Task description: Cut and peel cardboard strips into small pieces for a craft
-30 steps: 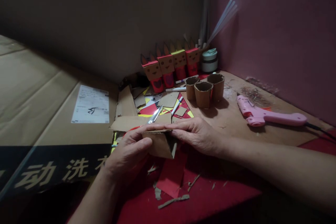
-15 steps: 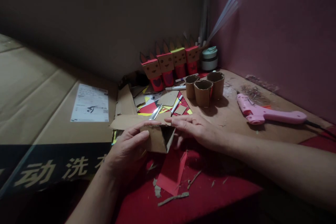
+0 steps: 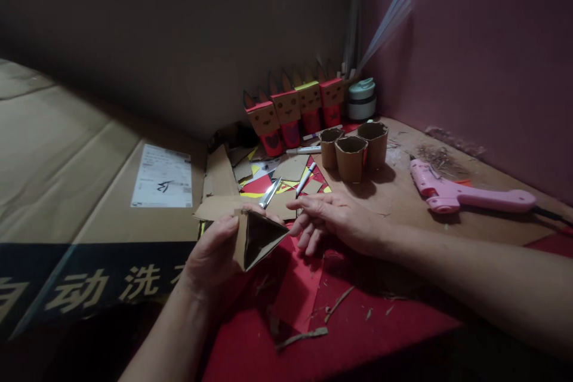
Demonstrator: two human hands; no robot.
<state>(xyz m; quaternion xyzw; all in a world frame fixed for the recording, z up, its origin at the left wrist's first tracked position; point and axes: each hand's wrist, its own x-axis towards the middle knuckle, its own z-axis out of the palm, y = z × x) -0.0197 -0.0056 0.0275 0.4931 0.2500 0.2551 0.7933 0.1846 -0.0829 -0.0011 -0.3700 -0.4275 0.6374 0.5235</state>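
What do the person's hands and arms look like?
The left hand and right hand wear no gloves. The left forearm and right forearm are bare too: no sleeve, watch or bracelet shows. Fingernail details are too dim to tell.

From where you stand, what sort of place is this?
Most likely a small craft workspace: a pink glue gun, scissors and four eared cardboard figures with faces are in view.

We are in a dim craft corner where two walls (image 3: 474,65) meet; we cannot tell if it is a home. We see a glue gun (image 3: 486,196), scissors (image 3: 270,193), pens (image 3: 305,179) and paper scraps (image 3: 258,184) on the tabletop (image 3: 390,196) (four dolls (image 3: 286,108) with pointy ears stand at the back).
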